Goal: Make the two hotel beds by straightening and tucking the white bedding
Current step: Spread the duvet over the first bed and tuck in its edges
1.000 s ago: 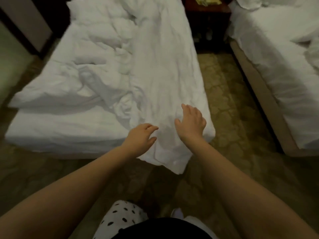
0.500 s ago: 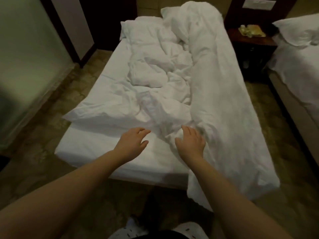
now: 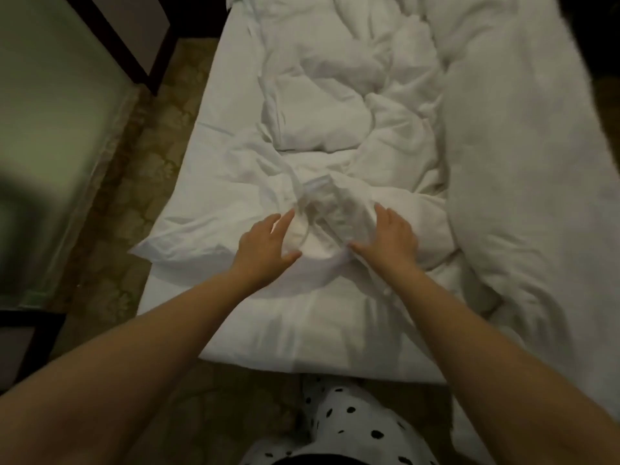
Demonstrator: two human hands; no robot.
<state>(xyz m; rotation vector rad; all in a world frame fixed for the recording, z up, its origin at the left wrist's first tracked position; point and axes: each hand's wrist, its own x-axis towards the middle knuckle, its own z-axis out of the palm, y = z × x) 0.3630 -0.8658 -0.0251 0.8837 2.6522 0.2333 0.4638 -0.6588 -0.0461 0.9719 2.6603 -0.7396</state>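
Two hands, the left hand (image 3: 268, 245) and right hand (image 3: 391, 239), have closed in around the bunched duvet (image 3: 322, 203), fingers (image 3: 382, 214) spread apart and gripping nothing; straightening looks ready to begin.

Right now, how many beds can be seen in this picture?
1. The bed stands straight ahead of the person; the left hand and the right hand rest on the rumpled white bedding near its foot end. The second bed is out of view.
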